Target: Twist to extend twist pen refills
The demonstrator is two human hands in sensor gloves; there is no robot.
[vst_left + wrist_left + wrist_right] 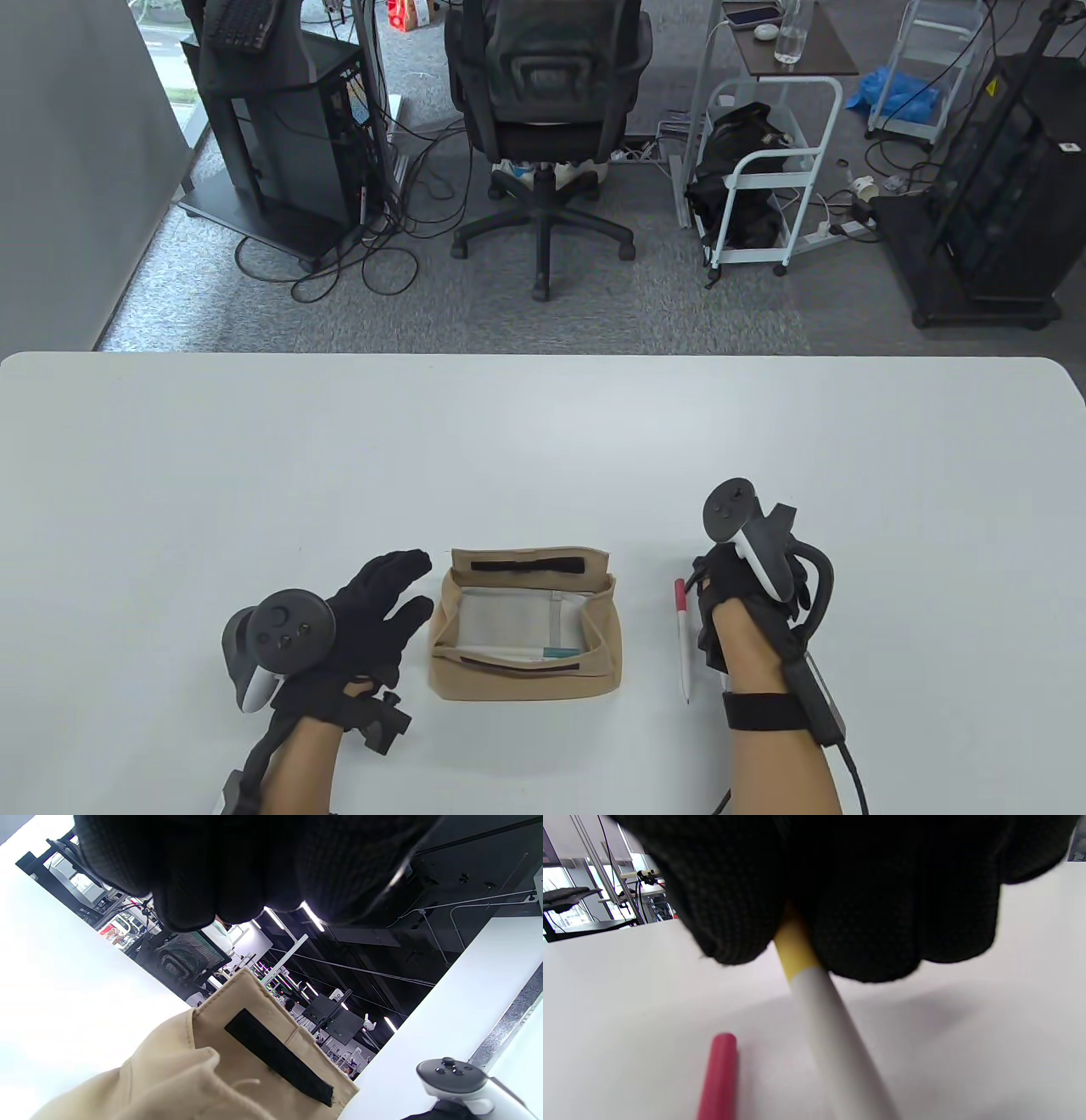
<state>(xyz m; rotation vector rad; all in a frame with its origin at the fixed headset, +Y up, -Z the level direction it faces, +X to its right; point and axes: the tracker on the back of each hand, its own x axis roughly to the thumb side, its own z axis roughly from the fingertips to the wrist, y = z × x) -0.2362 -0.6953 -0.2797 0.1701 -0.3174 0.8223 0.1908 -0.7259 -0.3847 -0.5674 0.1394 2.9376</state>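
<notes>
A beige fabric pouch (526,679) lies open on the white table, with a teal-tipped pen (560,652) and white pens inside. My left hand (386,607) rests open, fingers spread, beside the pouch's left edge; the pouch's flap shows in the left wrist view (220,1069) below my fingers (237,878). My right hand (747,594) is to the right of the pouch. In the right wrist view it (797,942) grips a white pen with a yellow end (814,1005). A white pen with a red end (681,637) lies on the table just left of that hand; its red end also shows in the right wrist view (719,1077).
The table's far edge (526,356) is well beyond the hands. An office chair (543,127), carts and cables stand on the floor past it.
</notes>
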